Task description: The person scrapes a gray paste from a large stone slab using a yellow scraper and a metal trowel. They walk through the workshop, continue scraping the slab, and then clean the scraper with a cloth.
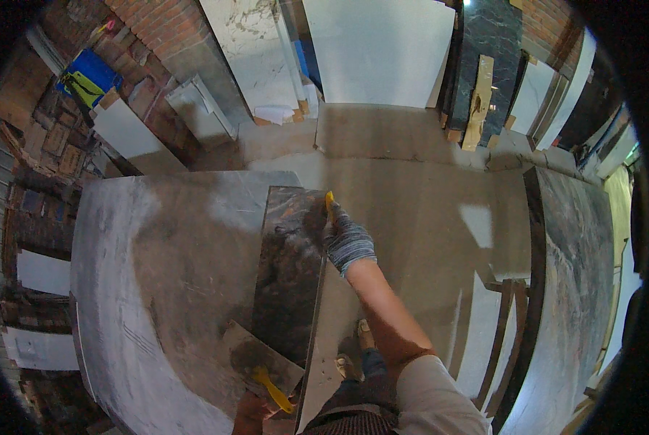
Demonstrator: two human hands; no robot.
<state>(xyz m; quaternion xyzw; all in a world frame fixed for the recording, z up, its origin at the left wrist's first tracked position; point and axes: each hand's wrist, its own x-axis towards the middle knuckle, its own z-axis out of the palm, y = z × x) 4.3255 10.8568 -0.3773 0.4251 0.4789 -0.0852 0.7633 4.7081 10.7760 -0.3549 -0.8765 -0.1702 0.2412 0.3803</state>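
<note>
- Stone workshop, red brick wall (pixel 150 25) upper left; broad grey stone tabletop (pixel 110 290), left.
- Dark marbled rectangular stone slab (pixel 288 268) on it, centre.
- I see gloved right hand (pixel 350 243) pinching small yellow piece (pixel 329 199), slab's upper corner.
- Left hand (pixel 252 412), lower edge, at yellow-handled flat trowel (pixel 264 377); can't tell grip.
- Slab: I'd guess heavy, stiff, chip-prone; hold both long edges.

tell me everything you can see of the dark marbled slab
The dark marbled slab is a long, narrow, stone-like piece, blackish with paler veins toward its far end. It lies flat along the right of a grey tabletop. The gloved right hand is at its right edge; a flat tool hides its near end, contact unclear.
</note>
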